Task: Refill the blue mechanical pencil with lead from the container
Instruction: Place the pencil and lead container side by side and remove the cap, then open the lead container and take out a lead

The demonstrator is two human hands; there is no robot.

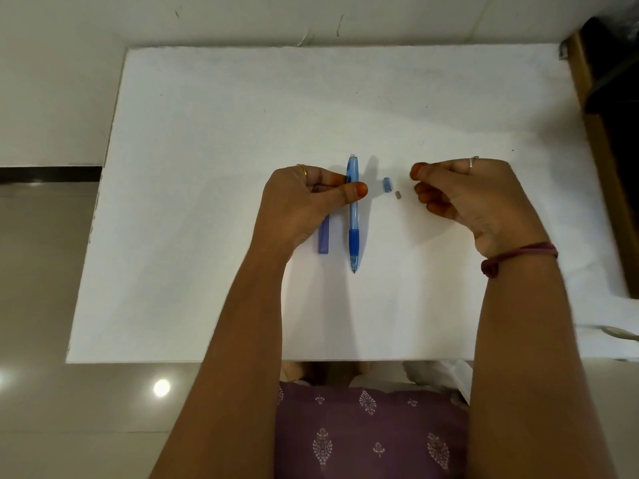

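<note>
Pencil (pixel 353 216) lay near the middle of the white table (pixel 207 202), its length running from 12 to 6 o'clock, with the writing tip at the 6 o'clock end and the open back end at 12. It was translucent blue with a darker blue grip band low on the barrel.

At 9 o'clock from it, close by and parallel, lay the lead container (pixel 323 238), a slim bluish-purple case whose upper part was hidden under the left hand (pixel 304 205). That hand was curled, thumb and fingertips pinched together on the pencil's upper barrel, the thumb tip lying across the barrel. A gold ring (pixel 302 169) sat on one of its fingers.

At 3 o'clock from the pencil's upper half, apart from it, a small blue cap (pixel 387 185) rested on the table. Just beside the cap, at its 4 o'clock, lay a tiny grey piece (pixel 398 195), too small to identify for sure.

Further toward 3 o'clock hovered the right hand (pixel 473 198), fingers curled loosely, thumb and forefinger tips apart and nothing visible between them; whether a thin lead was held there could not be told. It carried a silver ring (pixel 472 162), and a dark red thread band (pixel 518 257) circled the wrist.

Both forearms reached in from 6 o'clock, over a purple patterned garment (pixel 370 433) at the table's near edge.
</note>
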